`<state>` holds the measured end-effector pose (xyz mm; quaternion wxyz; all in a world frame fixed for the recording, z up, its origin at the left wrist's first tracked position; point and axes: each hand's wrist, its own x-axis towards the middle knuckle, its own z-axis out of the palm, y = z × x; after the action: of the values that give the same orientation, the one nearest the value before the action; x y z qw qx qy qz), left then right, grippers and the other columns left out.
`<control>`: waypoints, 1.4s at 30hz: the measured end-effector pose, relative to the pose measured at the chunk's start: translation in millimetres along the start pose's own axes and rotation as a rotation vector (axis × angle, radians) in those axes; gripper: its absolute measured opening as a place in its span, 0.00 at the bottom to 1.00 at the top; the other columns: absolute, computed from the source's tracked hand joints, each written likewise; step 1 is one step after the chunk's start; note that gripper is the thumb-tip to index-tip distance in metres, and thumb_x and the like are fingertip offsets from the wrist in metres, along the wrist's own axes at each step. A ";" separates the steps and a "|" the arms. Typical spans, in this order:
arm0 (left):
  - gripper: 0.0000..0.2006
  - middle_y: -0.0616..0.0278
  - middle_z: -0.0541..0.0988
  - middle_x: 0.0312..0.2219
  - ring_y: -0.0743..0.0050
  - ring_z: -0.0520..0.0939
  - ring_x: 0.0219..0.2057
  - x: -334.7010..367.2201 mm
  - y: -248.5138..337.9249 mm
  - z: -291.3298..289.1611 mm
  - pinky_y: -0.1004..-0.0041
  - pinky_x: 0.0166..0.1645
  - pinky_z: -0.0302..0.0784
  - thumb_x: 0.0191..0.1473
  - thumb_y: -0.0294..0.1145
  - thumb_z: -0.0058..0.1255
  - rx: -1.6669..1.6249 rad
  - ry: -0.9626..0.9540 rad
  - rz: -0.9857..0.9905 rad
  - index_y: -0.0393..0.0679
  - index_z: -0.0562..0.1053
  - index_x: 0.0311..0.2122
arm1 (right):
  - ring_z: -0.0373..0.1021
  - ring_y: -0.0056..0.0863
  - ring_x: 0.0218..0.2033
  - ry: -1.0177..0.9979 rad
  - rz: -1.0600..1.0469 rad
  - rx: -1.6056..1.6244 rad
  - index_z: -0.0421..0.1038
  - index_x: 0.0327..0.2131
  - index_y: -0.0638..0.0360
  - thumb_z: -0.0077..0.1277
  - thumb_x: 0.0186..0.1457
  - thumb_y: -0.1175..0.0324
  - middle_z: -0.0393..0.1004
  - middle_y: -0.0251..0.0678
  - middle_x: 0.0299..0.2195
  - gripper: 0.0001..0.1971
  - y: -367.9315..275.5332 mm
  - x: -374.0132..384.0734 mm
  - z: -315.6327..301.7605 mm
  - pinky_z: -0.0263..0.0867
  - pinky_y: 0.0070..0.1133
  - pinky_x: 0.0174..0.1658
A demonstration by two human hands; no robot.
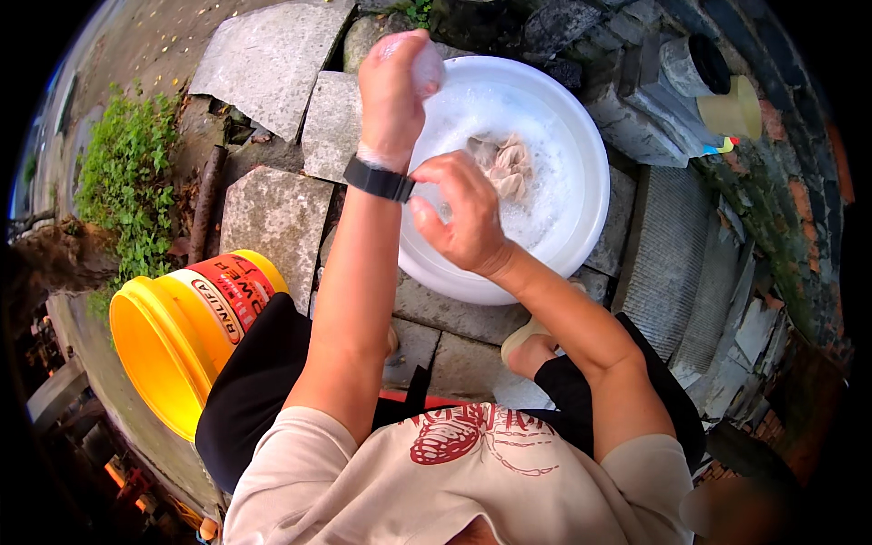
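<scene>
Basin [595,204], white n round, sits on the stone paving [272,213] just ahead of the person's feet, w/ foamy water in it. Beige cloth [510,163] is bunched up in the suds, approx mid-basin, a bit nearer the far edge than the near one. L hand [396,91] is up over the basin's far left edge, fingers curled in, covered in foam; can't tell if there's anything in it. Black wristband [379,179] is on that wrist, near the basin's left edge. R hand [463,213] is over the basin's left half, thumb n index curved apart like an open C, tips right by the band; can't tell if they're actually pinching it. Yellow bucket [186,309] w/ a red n white label is by the L knee, well apart from the basin's left edge. Green weeds [127,173] grow past it, along the paving's left edge.
</scene>
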<state>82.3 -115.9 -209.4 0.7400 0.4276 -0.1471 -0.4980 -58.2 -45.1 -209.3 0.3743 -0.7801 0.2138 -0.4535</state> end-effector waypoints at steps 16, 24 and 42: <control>0.09 0.48 0.77 0.23 0.48 0.78 0.27 6.0 -0.7 4.8 0.62 0.36 0.72 0.41 0.34 0.52 1.298 0.323 0.565 0.41 0.75 0.28 | 0.67 0.26 0.30 0.003 0.179 0.019 0.66 0.36 0.65 0.52 0.44 0.77 0.67 0.37 0.31 0.13 -24.5 21.0 1.0 0.66 0.21 0.34; 0.08 0.57 0.77 0.19 0.70 0.77 0.17 20.9 4.8 -10.8 0.74 0.21 0.70 0.45 0.32 0.51 1.085 0.245 0.494 0.38 0.75 0.29 | 0.70 0.20 0.30 0.033 0.934 1.006 0.67 0.36 0.70 0.49 0.49 0.79 0.72 0.37 0.31 0.09 -11.5 15.3 6.7 0.69 0.18 0.37; 0.10 0.59 0.73 0.29 0.76 0.73 0.29 -11.9 34.3 17.9 0.80 0.25 0.65 0.52 0.30 0.41 -0.150 -0.015 -0.109 0.36 0.70 0.37 | 0.66 0.14 0.35 -0.057 0.718 0.993 0.67 0.33 0.65 0.51 0.46 0.80 0.70 0.31 0.31 0.08 -15.4 14.1 -4.3 0.64 0.15 0.41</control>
<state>86.3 -109.6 -169.7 0.7408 0.3745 -0.0915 -0.5502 -55.0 -46.7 -188.3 0.8281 -0.4036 0.2160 -0.3235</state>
